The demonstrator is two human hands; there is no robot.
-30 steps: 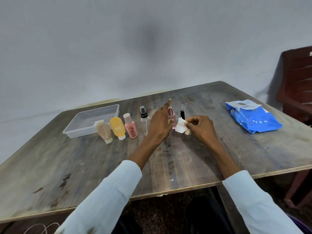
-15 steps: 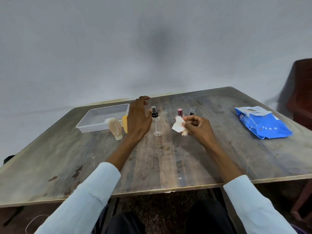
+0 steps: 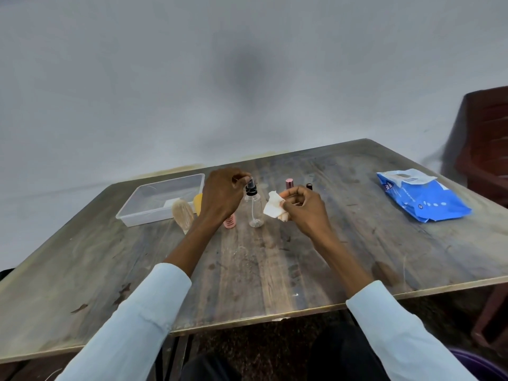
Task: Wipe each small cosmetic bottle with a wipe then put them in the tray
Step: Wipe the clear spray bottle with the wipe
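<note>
Worn grey-brown wooden table (image 3: 275, 270) fills the lower half of the head view, with a plain grey wall behind it. Toward 10 o'clock sits a clear rectangular plastic tray (image 3: 137, 213) — nothing but a small white patch shows inside it. Along its near side, running toward 3 o'clock, stand a beige ribbed bottle (image 3: 182, 215), a yellow bottle (image 3: 198, 202) mostly hidden, and a pink bottle (image 3: 229, 222) of which only the base shows, both behind the left hand (image 3: 220, 196). That hand's fingertips curl over the black pump of a clear plastic spray bottle (image 3: 255, 213), which stands upright on the table; whether they actually pinch the pump I cannot tell. Just beside it at 3 o'clock, the right hand (image 3: 305, 210) pinches a crumpled white wipe (image 3: 272, 207) between thumb and fingers. Behind the right hand, a pink-capped bottle (image 3: 289, 183) and a dark-capped bottle (image 3: 309, 186) peek out. Well apart at 2 o'clock lies a blue wipes packet (image 3: 423, 199) with a white flap — and a dark red chair (image 3: 483, 144) stands at the right edge.
</note>
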